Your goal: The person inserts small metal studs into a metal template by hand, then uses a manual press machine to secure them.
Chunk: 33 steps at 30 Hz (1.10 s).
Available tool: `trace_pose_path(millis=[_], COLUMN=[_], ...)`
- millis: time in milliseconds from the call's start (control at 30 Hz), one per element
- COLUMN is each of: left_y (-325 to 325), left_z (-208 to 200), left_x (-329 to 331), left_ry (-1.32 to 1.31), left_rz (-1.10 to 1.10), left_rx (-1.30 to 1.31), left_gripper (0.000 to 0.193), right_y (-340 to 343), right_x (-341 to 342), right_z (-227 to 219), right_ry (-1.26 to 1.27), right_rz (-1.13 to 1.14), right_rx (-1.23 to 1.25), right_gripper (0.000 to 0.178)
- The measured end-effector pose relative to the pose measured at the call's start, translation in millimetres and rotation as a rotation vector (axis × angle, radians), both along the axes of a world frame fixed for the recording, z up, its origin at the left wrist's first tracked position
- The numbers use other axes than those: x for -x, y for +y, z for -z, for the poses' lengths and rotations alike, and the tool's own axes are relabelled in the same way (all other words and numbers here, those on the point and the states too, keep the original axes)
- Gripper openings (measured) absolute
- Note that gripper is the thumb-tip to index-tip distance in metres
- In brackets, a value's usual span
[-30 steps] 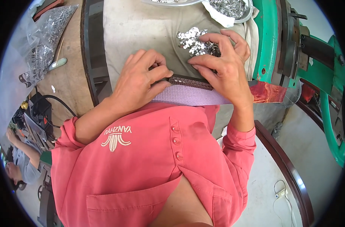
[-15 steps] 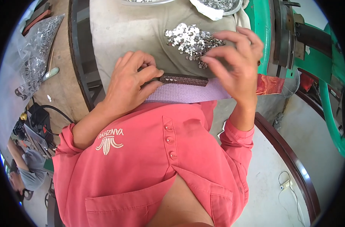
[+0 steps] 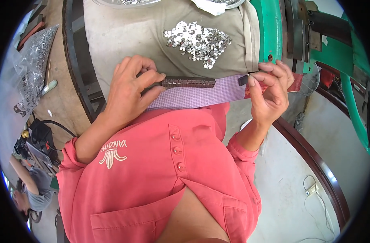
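Note:
My left hand (image 3: 130, 85) is closed, thumb and fingers pinching the left end of a dark brown notched strip (image 3: 189, 82). A few small silvery discs sit in the strip near my fingertips. The strip lies level over a lilac woven mat (image 3: 193, 96) in front of my body. Off to the right, the thumb and fingertips of my right hand (image 3: 272, 91) close on a small black piece (image 3: 243, 80) at the mat's right end; its exact kind is unclear. Beyond the strip, a loose pile of small shiny discs (image 3: 199, 40) rests on the drab cloth (image 3: 124, 36).
Two containers of metal bits, a clear bowl (image 3: 128, 4) and a white-lined bowl (image 3: 215, 6), stand at the far edge. A green machine frame (image 3: 270, 32) borders the right side. On the left wooden table (image 3: 63, 81) lies a plastic bag of metal parts (image 3: 39, 56). Another person (image 3: 35, 186) is at lower left.
My right hand has moved from the disc pile down and right to the small black piece, which is now visible. My left hand still grips the strip. The whole view has shifted slightly.

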<state>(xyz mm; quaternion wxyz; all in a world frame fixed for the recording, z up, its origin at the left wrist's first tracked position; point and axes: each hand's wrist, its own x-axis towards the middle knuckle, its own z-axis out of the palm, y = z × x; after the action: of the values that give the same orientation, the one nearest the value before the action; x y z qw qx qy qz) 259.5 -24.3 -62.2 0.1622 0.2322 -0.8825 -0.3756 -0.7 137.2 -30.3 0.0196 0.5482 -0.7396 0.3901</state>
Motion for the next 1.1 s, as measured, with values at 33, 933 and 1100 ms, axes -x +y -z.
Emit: trace_pose_path(millis=[33,933,1100], left_y=[0,0,0], left_z=[0,-1,-2], left_x=[0,-1,-1], left_ry=[-0.003,-0.032,-0.03], left_rz=[0.001,0.006,0.008], left_rx=[0.003,0.001,-0.001], left_gripper=[0.027,0.033,0.032], right_y=[2,-26,-32], right_x=[-1,-66,-70], right_z=[1,31,29], right_ry=[-0.007,0.015,0.114], right_rz=[0.014,-0.28,-0.252], right_rx=[-0.012,-0.122,-0.14], right_gripper=[0.018,0.022,0.02])
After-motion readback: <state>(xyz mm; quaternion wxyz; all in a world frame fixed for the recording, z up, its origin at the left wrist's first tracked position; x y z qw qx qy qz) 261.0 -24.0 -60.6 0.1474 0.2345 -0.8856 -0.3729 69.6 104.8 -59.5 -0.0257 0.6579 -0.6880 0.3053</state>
